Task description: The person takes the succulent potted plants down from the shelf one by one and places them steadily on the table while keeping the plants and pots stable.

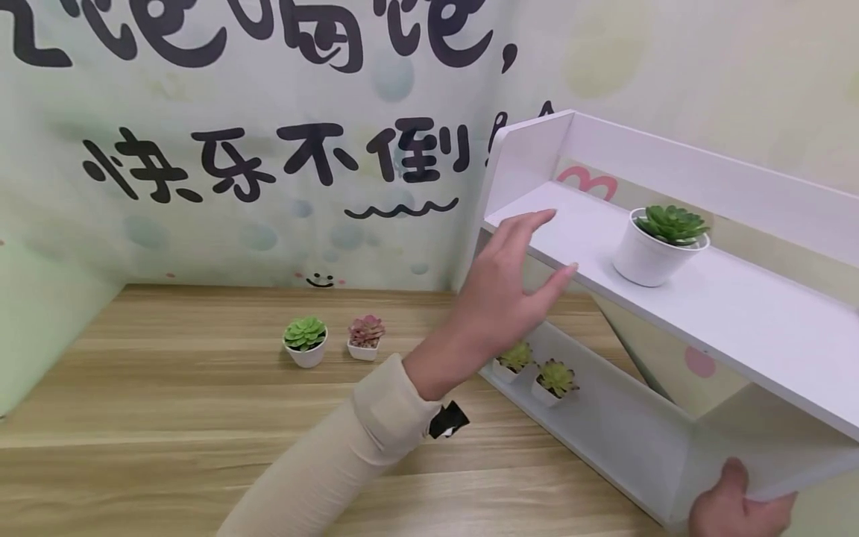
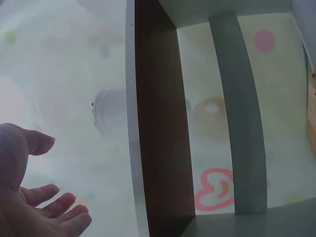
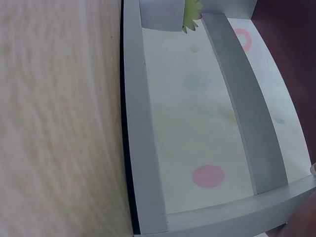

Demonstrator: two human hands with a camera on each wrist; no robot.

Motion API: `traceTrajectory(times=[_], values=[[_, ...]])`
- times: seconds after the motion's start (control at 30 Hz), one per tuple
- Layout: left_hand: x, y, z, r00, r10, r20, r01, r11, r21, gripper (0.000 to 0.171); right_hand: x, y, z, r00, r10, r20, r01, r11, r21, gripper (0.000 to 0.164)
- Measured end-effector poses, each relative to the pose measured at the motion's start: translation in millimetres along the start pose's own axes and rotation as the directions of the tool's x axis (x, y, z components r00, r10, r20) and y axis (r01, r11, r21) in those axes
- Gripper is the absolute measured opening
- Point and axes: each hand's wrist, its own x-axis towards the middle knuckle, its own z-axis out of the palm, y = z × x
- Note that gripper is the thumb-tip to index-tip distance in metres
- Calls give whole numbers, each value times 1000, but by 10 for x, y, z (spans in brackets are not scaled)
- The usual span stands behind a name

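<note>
A white two-tier shelf (image 1: 758, 321) stands at an angle on the right. My left hand (image 1: 499, 298) is by its upper board near the left end, thumb and fingers spread around nothing; the left wrist view shows this hand (image 2: 44, 187) apart from the board's edge. On that board sits a green succulent in a white round pot (image 1: 661, 247), to the right of my left fingers. My right hand (image 1: 741, 503) grips the edge of the right side panel, thumb on the inner face; its other fingers are mostly hidden. In the right wrist view, only part of this hand (image 3: 301, 217) shows.
Two yellow-green potted succulents, one left (image 1: 513, 360) and one right (image 1: 555, 382), stand in the lower tier. Left of the shelf, a green succulent (image 1: 305, 341) and a reddish one (image 1: 365, 337) stand on the wooden table (image 1: 201, 403). A printed wall cloth (image 1: 268, 239) hangs behind.
</note>
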Motion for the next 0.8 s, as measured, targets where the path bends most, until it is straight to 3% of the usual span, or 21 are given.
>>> traceTrajectory(times=[0.17, 0.33, 0.53, 0.67, 0.8], values=[[89, 108, 62, 996, 65, 69, -75, 986, 148, 65, 7, 1, 1, 1000, -1, 16, 1, 1000, 7, 44], [230, 150, 129, 986, 51, 161, -92, 962, 257, 78, 4, 1, -2, 1000, -9, -5, 9, 1000, 10, 43], [437, 80, 195, 981, -54, 188, 16, 979, 201, 88, -9, -9, 14, 1000, -15, -14, 15, 999, 38, 43], [502, 61, 217, 960, -148, 237, 106, 978, 179, 93, -13, -1, 26, 999, -19, -28, 21, 999, 47, 43], [531, 62, 256, 948, -192, 253, 144, 970, 196, 97, -17, -12, 24, 999, -15, -28, 15, 1000, 12, 45]])
